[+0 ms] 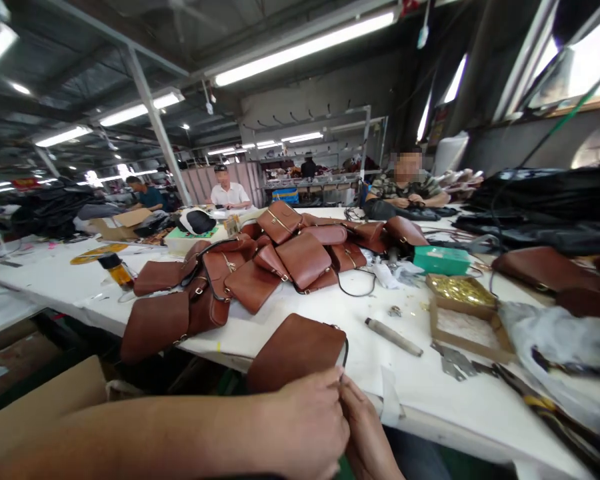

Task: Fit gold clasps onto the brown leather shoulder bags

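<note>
At the table's near edge lies a brown leather bag (300, 350), its flap facing up and a dark edge or cord at its right side. Just in front of it my left hand (310, 423) is closed, fingers curled and fingertips pinched. My right hand (364, 427) meets it there, thumb and fingers also pinched together. Whatever sits between the fingertips is too small and too covered to name. Beyond them rises a heap of similar brown leather bags (303, 257), several with metal buckles.
On the white table (340, 303) lie a grey rod-like tool (394, 336), metal plates (455, 362), pliers (525, 393) and a cardboard box (503, 350) of small gold parts. A green box (441, 260) stands behind. An amber bottle (116, 270) is left. Co-workers sit across the table.
</note>
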Demonstrator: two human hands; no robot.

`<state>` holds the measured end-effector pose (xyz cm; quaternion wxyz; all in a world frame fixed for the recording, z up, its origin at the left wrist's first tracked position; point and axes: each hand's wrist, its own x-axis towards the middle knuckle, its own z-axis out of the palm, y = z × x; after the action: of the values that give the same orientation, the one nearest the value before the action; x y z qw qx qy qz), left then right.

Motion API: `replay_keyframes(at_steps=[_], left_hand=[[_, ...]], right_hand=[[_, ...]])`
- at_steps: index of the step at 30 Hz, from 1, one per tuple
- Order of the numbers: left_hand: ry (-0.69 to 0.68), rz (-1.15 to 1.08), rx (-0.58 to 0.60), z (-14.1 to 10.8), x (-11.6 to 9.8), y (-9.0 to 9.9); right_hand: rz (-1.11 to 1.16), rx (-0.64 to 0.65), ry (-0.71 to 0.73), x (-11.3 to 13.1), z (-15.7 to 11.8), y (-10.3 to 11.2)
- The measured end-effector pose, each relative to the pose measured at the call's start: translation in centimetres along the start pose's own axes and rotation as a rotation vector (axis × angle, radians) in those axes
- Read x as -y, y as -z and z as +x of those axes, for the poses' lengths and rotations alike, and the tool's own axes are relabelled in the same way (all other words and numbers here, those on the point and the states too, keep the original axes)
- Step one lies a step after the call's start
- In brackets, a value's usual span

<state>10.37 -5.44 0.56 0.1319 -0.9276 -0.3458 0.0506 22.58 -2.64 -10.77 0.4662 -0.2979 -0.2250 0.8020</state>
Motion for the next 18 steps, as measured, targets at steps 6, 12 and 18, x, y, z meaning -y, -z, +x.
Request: replay_keyframes(at_steps=[6,12,18], left_hand=[[-0.400,-0.084,-0.033,3.8,4.2,-3.6],[-0.501,-0.072,-0.021,6.9,4.2,-6.1],[-0.474,-0.055,-0.050,5.1,6.0,-6.2]], right_hand=[[-0.070,-0.052,0.087,-1.0,-0.9,4.0],[-0.142,-0.281,0.231,-1.8,-0.3,5.9],[-0.052,-0.420,0.219,-2.4,0.2,5.5]])
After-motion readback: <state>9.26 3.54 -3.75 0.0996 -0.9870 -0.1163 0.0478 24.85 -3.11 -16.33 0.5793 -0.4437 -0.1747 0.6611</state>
